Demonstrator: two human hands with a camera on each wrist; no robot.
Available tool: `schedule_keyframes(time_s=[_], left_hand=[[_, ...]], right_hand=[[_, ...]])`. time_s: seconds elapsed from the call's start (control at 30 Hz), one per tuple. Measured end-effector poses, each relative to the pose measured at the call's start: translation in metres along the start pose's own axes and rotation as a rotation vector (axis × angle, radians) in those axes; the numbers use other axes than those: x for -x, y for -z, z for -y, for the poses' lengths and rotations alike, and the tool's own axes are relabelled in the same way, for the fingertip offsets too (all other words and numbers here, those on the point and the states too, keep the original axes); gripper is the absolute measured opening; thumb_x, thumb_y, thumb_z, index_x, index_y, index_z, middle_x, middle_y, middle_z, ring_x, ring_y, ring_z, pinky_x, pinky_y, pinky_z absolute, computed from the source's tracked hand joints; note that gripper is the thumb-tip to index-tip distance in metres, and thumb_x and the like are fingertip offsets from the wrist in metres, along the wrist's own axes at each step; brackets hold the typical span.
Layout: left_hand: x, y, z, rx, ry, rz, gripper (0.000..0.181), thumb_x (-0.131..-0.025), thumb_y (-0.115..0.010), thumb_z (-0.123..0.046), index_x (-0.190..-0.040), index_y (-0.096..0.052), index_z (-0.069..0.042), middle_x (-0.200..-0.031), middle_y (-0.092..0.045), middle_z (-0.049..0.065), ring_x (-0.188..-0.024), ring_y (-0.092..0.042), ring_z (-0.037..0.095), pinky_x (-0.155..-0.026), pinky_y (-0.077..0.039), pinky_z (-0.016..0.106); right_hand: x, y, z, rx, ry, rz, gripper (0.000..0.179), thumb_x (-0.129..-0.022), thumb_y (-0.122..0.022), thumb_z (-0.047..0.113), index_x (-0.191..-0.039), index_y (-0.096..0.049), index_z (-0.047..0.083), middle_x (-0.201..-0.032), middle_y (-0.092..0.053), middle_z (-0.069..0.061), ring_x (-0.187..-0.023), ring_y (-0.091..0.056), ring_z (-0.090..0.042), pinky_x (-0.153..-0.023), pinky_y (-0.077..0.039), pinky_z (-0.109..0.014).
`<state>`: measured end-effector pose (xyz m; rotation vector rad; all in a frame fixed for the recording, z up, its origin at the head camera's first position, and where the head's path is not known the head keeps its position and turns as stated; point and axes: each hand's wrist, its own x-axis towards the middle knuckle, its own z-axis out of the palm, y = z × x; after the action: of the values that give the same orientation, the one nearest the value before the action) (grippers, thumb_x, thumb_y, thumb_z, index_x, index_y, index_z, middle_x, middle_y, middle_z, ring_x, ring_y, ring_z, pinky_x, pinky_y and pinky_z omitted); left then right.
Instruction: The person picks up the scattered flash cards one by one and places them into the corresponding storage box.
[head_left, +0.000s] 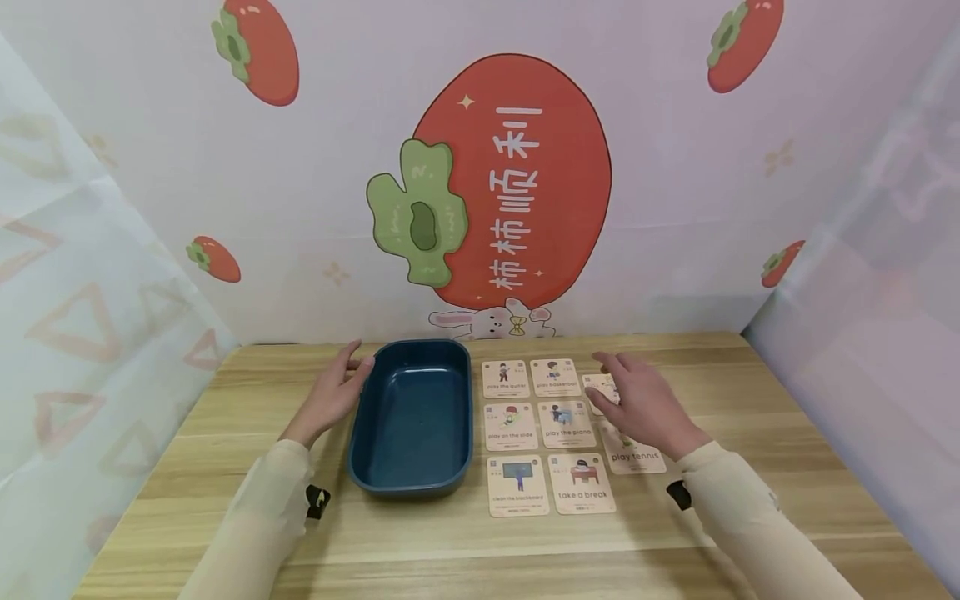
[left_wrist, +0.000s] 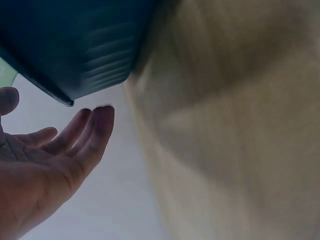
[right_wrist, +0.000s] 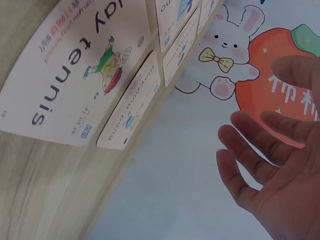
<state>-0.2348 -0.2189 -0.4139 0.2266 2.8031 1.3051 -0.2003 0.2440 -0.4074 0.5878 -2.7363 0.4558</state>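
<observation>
A dark blue rectangular tray stands on the wooden table with nothing in it. Just off its left rim is my left hand, fingers loosely bent and holding nothing; in the left wrist view the hand appears apart from the tray's side. To the tray's right lie several picture cards in rows, among them "play the piano" and "take a break". Above the right-hand cards hovers my right hand, empty, partly hiding the "play tennis" card and the "play ping pong" card.
A "clean the blackboard" card lies nearest the front left of the group. Behind the wooden table hangs a pale backdrop with red persimmons and a rabbit. Similar cloths rise at both sides.
</observation>
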Motion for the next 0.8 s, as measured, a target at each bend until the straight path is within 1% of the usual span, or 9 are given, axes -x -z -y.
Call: schedule_keyframes(time_s=[0.13,0.23,0.33,0.4,0.53,0.67,0.8], left_hand=[[0.001,-0.003,0.005,0.089,0.022,0.023,0.074,-0.109,-0.036,-0.049,-0.162,-0.013,-0.003,-0.146,-0.045,0.033,-0.129,-0.051,0.046,-0.101,-0.047,0.058],[0.002,-0.006,0.008,0.123,0.023,0.032,0.073,-0.109,-0.037,-0.048,-0.162,-0.012,-0.004,-0.147,-0.044,0.034,-0.132,-0.047,0.048,-0.105,-0.042,0.061],[0.003,-0.009,0.010,0.159,0.035,0.050,0.073,-0.109,-0.038,-0.048,-0.163,-0.011,-0.006,-0.151,-0.039,0.034,-0.137,-0.042,0.048,-0.109,-0.037,0.063],[0.003,-0.010,0.012,0.180,0.051,0.063,0.073,-0.109,-0.038,-0.049,-0.164,-0.010,-0.008,-0.155,-0.034,0.033,-0.139,-0.039,0.048,-0.110,-0.036,0.063],[0.004,-0.013,0.014,0.202,0.062,0.070,0.073,-0.109,-0.037,-0.049,-0.164,-0.009,-0.010,-0.158,-0.029,0.031,-0.140,-0.038,0.048,-0.109,-0.036,0.063],[0.003,-0.015,0.014,0.211,0.058,0.067,0.071,-0.110,-0.037,-0.047,-0.164,-0.009,-0.010,-0.160,-0.025,0.030,-0.140,-0.038,0.048,-0.109,-0.037,0.063],[0.003,-0.017,0.013,0.229,0.053,0.076,0.069,-0.111,-0.036,-0.044,-0.164,-0.009,-0.010,-0.161,-0.021,0.030,-0.140,-0.037,0.049,-0.108,-0.038,0.064]], right_hand=[[0.003,-0.001,0.003,-0.020,0.000,0.010,0.055,-0.094,-0.073,0.025,-0.139,-0.053,-0.002,-0.122,-0.064,-0.021,-0.096,-0.064,-0.035,-0.082,-0.052,-0.055],[0.006,-0.002,0.004,-0.021,0.003,0.019,0.055,-0.094,-0.074,0.024,-0.139,-0.053,-0.001,-0.122,-0.064,-0.022,-0.097,-0.065,-0.035,-0.084,-0.052,-0.056],[0.008,-0.004,0.006,-0.025,0.004,0.029,0.056,-0.094,-0.074,0.025,-0.139,-0.053,-0.001,-0.119,-0.065,-0.020,-0.096,-0.065,-0.035,-0.084,-0.051,-0.056],[0.010,-0.005,0.007,-0.031,0.007,0.039,0.056,-0.094,-0.074,0.025,-0.139,-0.054,0.000,-0.118,-0.065,-0.019,-0.096,-0.065,-0.034,-0.084,-0.051,-0.056],[0.012,-0.007,0.011,-0.043,0.009,0.051,0.057,-0.094,-0.074,0.026,-0.140,-0.053,0.002,-0.121,-0.065,-0.020,-0.100,-0.065,-0.035,-0.087,-0.051,-0.057],[0.015,-0.007,0.013,-0.047,-0.013,0.070,0.057,-0.094,-0.074,0.026,-0.141,-0.052,0.003,-0.125,-0.064,-0.020,-0.105,-0.065,-0.036,-0.091,-0.049,-0.059],[0.018,-0.006,0.014,-0.039,-0.032,0.093,0.057,-0.093,-0.075,0.026,-0.141,-0.053,0.002,-0.125,-0.065,-0.021,-0.107,-0.066,-0.037,-0.094,-0.047,-0.060]])
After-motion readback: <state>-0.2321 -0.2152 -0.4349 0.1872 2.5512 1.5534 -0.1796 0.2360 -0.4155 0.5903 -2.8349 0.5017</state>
